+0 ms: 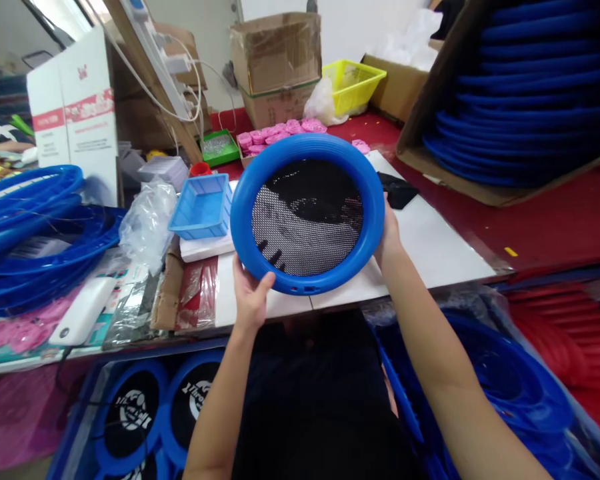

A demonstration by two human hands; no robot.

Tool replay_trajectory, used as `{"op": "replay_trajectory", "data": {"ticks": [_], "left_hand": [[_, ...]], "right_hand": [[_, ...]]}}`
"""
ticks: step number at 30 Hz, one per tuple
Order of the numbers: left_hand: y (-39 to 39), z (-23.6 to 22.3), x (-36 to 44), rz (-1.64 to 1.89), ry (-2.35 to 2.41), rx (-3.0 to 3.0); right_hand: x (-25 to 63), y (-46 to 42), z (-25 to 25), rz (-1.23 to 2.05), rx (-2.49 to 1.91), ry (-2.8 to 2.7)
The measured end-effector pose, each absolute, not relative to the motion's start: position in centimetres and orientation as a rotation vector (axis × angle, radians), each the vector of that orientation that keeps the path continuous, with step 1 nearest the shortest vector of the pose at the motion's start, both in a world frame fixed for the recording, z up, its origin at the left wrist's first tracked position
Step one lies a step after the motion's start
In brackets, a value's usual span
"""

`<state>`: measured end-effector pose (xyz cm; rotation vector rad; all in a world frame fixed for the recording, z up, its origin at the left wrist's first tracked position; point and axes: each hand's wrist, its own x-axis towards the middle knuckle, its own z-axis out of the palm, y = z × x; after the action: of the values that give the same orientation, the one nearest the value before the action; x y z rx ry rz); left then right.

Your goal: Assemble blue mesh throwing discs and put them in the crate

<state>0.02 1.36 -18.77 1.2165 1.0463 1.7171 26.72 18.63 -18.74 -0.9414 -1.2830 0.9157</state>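
I hold up a round blue ring [307,148] with a black mesh centre, tilted toward me above the white board [430,247]. My left hand [250,293] grips its lower left rim, thumb on the front and fingers showing through the mesh behind. My right hand [389,233] clasps the right rim, mostly hidden behind the ring. Both hands are closed on the ring.
A small blue tray [203,205] and crumpled plastic bag [147,220] lie to the left. Blue rings [30,213] pile at the left; more fill a cardboard box [520,100] at the right. Pink pieces [280,132], a yellow basket [353,83] and cartons stand behind. Finished discs [130,413] lie below.
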Motion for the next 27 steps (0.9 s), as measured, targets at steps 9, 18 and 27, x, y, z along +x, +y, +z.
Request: {"op": "replay_trajectory", "data": {"ticks": [9, 18, 27], "left_hand": [[-4.9, -19.1, 4.1, 1.67, 1.21, 0.869], [-7.3, -20.9, 2.8, 1.566, 1.474, 0.749], [-12.7, -20.3, 2.1, 1.496, 1.217, 0.876]], "right_hand": [[28.6, 16.6, -16.6, 1.005, -0.961, -1.159], [25.7, 15.9, -16.8, 1.149, -1.041, -1.36], [24.8, 12.6, -15.8, 1.157, -1.148, -1.426]]}}
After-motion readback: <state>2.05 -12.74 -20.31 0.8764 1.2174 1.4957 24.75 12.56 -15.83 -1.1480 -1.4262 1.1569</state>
